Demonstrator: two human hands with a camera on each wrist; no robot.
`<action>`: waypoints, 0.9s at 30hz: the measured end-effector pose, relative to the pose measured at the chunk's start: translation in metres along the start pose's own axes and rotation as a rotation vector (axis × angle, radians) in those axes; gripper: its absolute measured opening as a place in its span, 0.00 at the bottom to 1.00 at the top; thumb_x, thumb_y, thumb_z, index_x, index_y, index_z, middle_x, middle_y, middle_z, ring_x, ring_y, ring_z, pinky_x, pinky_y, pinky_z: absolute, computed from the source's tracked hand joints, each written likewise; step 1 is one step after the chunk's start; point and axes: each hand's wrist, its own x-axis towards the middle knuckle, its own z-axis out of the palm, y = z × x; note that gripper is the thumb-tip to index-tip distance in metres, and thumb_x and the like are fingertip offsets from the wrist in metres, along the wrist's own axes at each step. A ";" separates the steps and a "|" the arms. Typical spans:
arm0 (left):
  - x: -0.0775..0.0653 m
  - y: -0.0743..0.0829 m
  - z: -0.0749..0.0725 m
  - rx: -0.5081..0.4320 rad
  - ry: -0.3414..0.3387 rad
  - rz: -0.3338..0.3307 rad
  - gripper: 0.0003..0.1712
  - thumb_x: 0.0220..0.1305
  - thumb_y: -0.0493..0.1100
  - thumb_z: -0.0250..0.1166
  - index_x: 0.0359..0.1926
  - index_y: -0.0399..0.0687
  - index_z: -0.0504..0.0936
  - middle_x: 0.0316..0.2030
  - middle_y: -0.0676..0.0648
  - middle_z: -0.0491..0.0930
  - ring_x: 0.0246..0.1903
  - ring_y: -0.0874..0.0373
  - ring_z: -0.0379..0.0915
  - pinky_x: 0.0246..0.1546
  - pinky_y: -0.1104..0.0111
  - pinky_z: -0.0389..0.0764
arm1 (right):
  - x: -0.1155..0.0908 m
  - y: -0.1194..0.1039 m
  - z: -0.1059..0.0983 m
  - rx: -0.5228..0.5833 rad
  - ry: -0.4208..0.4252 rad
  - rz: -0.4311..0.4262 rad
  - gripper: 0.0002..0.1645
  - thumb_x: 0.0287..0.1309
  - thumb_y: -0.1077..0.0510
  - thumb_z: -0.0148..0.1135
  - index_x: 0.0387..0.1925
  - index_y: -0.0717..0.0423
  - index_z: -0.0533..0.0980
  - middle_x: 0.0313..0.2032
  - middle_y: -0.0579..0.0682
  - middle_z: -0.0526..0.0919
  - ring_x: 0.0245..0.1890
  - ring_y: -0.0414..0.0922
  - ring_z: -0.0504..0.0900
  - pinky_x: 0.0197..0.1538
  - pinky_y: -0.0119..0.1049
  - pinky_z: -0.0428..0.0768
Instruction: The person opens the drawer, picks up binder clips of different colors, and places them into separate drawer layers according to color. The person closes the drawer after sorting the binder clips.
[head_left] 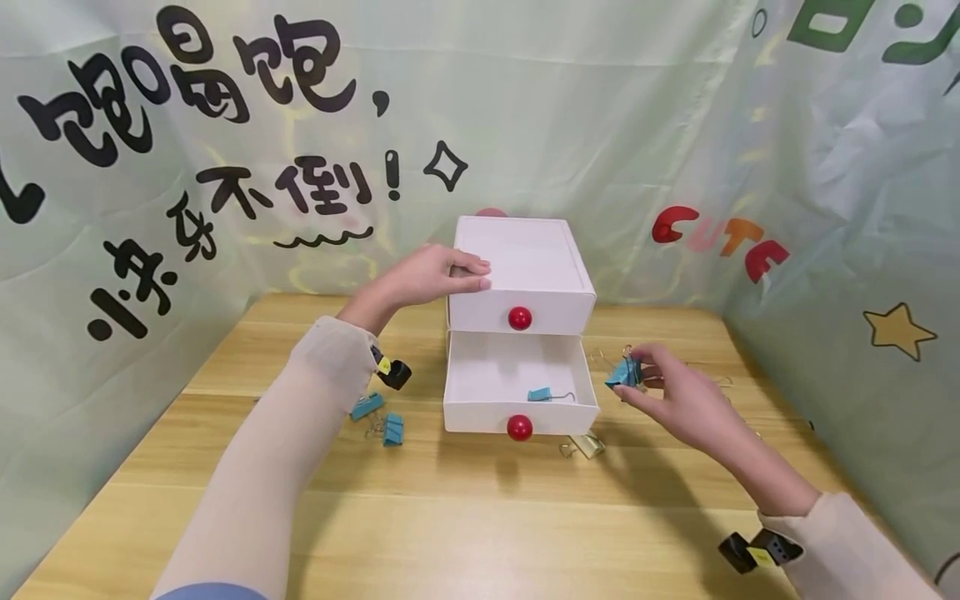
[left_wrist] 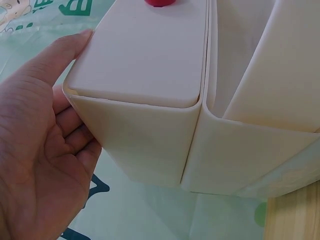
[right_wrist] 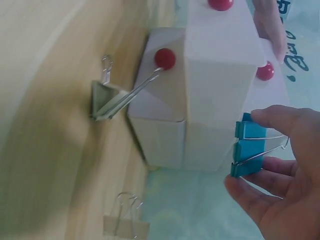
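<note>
My left hand rests on top of the white drawer box, by its left edge. In the left wrist view, the thumb lies at the front edge and the fingers touch the top. Below the closed upper drawer, a drawer with a red knob is pulled out. One blue binder clip lies inside it. Just right of this drawer, my right hand pinches another blue binder clip between thumb and fingers, its wire handles pointing toward the palm.
A pale yellow binder clip lies on the wooden table by the drawer's front right corner. Two blue binder clips sit left of the box. Another lower drawer front shows in the right wrist view. Printed cloth hangs behind.
</note>
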 end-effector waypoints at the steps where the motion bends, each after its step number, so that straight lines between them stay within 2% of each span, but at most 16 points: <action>1: 0.000 0.000 0.000 -0.003 0.001 -0.001 0.33 0.45 0.73 0.56 0.49 0.62 0.78 0.52 0.59 0.72 0.55 0.66 0.62 0.52 0.69 0.65 | 0.001 -0.002 -0.001 0.014 0.005 -0.002 0.37 0.47 0.32 0.56 0.52 0.51 0.64 0.40 0.51 0.78 0.42 0.53 0.79 0.42 0.53 0.73; 6: 0.000 -0.001 0.001 -0.006 0.005 0.001 0.33 0.45 0.72 0.56 0.49 0.62 0.78 0.52 0.59 0.72 0.55 0.65 0.63 0.52 0.69 0.65 | 0.004 -0.013 -0.003 0.120 0.002 -0.004 0.37 0.46 0.35 0.59 0.53 0.49 0.63 0.43 0.48 0.76 0.44 0.50 0.78 0.44 0.50 0.74; 9: 0.000 -0.001 0.001 -0.002 0.005 0.003 0.33 0.46 0.73 0.55 0.49 0.63 0.78 0.53 0.59 0.72 0.55 0.65 0.63 0.52 0.69 0.66 | 0.007 -0.020 -0.001 0.196 -0.003 -0.033 0.35 0.47 0.39 0.61 0.53 0.50 0.64 0.44 0.48 0.76 0.45 0.49 0.77 0.44 0.46 0.75; 14: 0.000 -0.002 0.001 -0.006 0.009 0.007 0.33 0.45 0.73 0.55 0.49 0.63 0.78 0.53 0.58 0.72 0.54 0.65 0.64 0.50 0.69 0.67 | 0.013 -0.032 0.007 0.245 -0.004 -0.098 0.32 0.48 0.43 0.63 0.52 0.51 0.66 0.45 0.47 0.75 0.47 0.48 0.76 0.45 0.43 0.75; 22: 0.000 -0.002 0.000 -0.007 0.010 0.008 0.33 0.45 0.73 0.56 0.49 0.64 0.78 0.53 0.59 0.72 0.54 0.65 0.64 0.50 0.69 0.67 | 0.025 -0.047 0.020 0.340 -0.086 -0.126 0.33 0.47 0.41 0.63 0.53 0.48 0.65 0.45 0.44 0.74 0.46 0.43 0.75 0.47 0.41 0.74; 27: -0.001 -0.001 0.001 -0.014 0.008 0.003 0.33 0.45 0.72 0.56 0.49 0.63 0.78 0.53 0.59 0.72 0.54 0.66 0.63 0.51 0.69 0.66 | 0.031 -0.052 0.028 0.342 -0.106 -0.131 0.33 0.44 0.39 0.64 0.51 0.45 0.66 0.45 0.42 0.75 0.46 0.42 0.76 0.46 0.40 0.75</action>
